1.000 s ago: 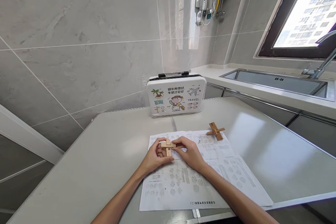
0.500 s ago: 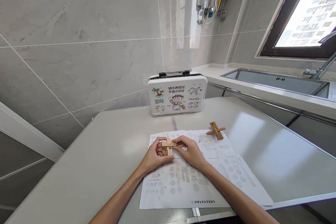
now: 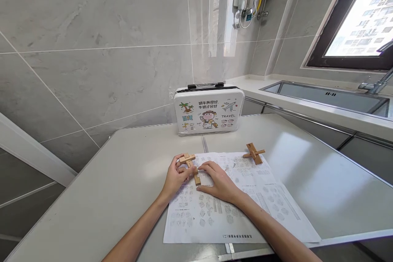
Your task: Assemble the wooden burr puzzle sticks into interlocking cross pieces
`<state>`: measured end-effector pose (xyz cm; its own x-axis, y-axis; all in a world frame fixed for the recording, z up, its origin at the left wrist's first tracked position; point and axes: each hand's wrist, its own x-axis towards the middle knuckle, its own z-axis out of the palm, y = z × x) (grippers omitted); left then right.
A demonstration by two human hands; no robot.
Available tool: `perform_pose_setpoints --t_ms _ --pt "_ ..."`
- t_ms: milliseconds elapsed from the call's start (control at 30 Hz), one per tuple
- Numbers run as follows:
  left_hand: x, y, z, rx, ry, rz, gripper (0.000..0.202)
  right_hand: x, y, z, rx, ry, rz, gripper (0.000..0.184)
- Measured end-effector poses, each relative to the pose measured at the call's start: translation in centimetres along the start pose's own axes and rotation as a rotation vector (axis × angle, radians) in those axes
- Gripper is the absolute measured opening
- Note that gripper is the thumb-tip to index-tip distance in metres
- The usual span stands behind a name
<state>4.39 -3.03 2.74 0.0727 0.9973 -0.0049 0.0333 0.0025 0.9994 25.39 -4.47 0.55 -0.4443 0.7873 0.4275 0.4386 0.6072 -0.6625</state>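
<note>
My left hand (image 3: 176,176) is closed round a joined set of notched wooden puzzle pieces (image 3: 189,163). A crosswise block sits at its upper end, and a longer stick slants down to the right. Just right of it, my right hand (image 3: 219,182) has its thumb and fingers apart, curved around the stick's lower end (image 3: 197,181). Whether those fingertips touch the wood I cannot tell. Under both hands lies a printed instruction sheet (image 3: 245,221) with small diagrams. At its far right edge rests another wooden cross-shaped puzzle assembly (image 3: 254,154).
A white cartoon-printed case (image 3: 208,110) with a black handle stands at the back of the white table (image 3: 129,172), against the tiled wall. On the right, a counter holds a sink (image 3: 325,96) below a window.
The pieces moved up and left in my left hand and turned, so the long stick now slants downward. My right hand let go of the block's right end and its fingers spread.
</note>
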Motion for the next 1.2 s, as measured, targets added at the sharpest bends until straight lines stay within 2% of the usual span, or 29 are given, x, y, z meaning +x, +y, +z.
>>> perform_pose_setpoints --t_ms 167,400,533,700,833,967,1200 --pt "-0.1 -0.3 0.2 0.025 -0.009 0.033 0.07 0.2 -0.6 0.8 -0.194 0.05 0.057 0.03" --pt "-0.7 0.0 0.5 0.066 -0.01 0.044 0.067 0.4 -0.6 1.6 -0.274 0.089 0.067 0.019" --pt "-0.6 -0.1 0.4 0.083 0.005 0.042 0.07 0.6 -0.5 0.9 -0.083 0.109 0.202 0.018" --pt "-0.1 -0.2 0.2 0.031 0.075 0.057 0.066 1.0 0.1 -0.2 0.358 0.167 0.391 0.029" --pt "0.0 -0.2 0.0 -0.017 0.05 0.042 0.066 1.1 0.5 -0.3 0.624 0.155 0.387 0.039" --pt "-0.3 0.0 0.2 -0.009 -0.052 0.018 0.069 1.0 0.4 0.0 0.669 0.127 0.336 0.043" --pt "-0.7 0.0 0.5 0.003 -0.138 0.046 0.069 0.9 0.2 0.4 0.762 0.037 0.374 0.048"
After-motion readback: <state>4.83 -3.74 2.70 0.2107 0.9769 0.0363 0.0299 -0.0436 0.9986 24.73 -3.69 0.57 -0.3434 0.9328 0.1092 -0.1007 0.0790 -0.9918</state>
